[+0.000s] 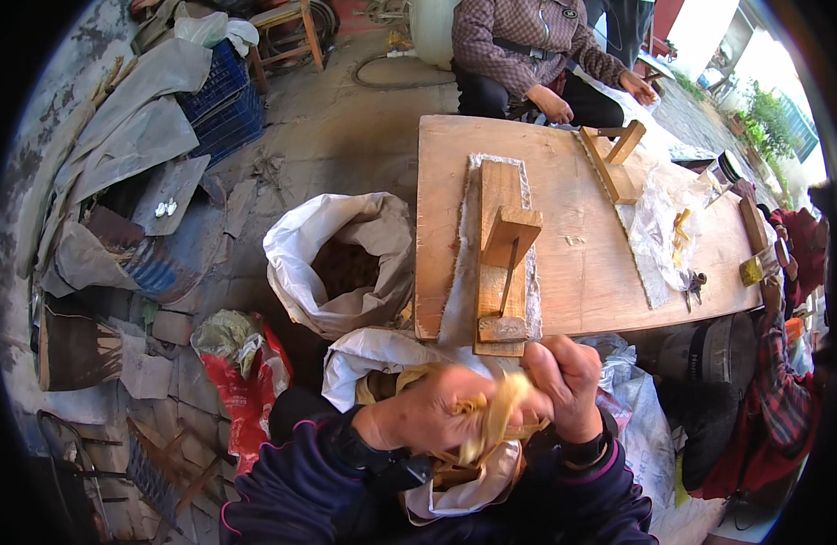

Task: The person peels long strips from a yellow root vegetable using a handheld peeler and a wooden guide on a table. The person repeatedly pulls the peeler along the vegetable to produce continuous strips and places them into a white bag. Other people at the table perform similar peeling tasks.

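Observation:
My left hand (442, 409) grips a bunch of pale yellow, flexible strips (503, 409), partly blurred. Close beside it, my right hand (567, 381) is curled tightly at the other side of the strips; its fingertips are hidden. Below both hands an open white woven sack (476, 501) holds more yellowish strips. Just beyond my hands is a wooden block jig (500, 184) with an upright piece and a thin metal rod slanting down to a small end block. It lies on a strip of pale cloth (459, 313) at the near table edge.
Left of the wooden tabletop (568, 286) stands another open white sack (289, 252) with dark contents. A second wooden jig (612, 170), a clear plastic bag (653, 225) and keys (695, 286) lie on the table. One person (520, 54) sits across; another person's plaid sleeve (776, 395) is at right.

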Tool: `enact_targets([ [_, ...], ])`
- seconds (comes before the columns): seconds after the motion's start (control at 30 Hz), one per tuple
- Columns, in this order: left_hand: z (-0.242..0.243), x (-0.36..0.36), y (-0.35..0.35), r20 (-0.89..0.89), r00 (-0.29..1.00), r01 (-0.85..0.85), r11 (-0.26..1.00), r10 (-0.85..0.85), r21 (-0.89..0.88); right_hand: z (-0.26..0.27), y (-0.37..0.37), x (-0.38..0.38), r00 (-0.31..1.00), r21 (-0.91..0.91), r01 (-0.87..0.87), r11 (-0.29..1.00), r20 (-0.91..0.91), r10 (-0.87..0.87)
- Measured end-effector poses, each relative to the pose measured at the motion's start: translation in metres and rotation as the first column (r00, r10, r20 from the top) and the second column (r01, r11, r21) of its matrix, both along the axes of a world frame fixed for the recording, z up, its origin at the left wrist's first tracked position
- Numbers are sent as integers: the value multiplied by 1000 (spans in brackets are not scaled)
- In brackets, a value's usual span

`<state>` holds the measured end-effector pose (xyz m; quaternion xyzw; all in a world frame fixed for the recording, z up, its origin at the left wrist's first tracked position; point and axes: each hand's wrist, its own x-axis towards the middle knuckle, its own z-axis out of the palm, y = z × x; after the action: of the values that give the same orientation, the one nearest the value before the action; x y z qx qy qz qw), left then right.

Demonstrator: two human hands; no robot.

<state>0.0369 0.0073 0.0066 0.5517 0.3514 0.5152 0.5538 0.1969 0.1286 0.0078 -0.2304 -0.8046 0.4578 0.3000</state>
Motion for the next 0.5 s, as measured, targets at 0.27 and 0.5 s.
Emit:
enact_targets([
  [0.27, -10, -4, 2, -429, 417, -214, 546, 801, 810, -6, -20, -11, 951, -955, -292, 47, -285, 121],
  [0.5, -7, -6, 2, -491, 512, -472, 708, 705, 526, -1, -19, -5, 985, -608, -126, 784, -168, 29],
])
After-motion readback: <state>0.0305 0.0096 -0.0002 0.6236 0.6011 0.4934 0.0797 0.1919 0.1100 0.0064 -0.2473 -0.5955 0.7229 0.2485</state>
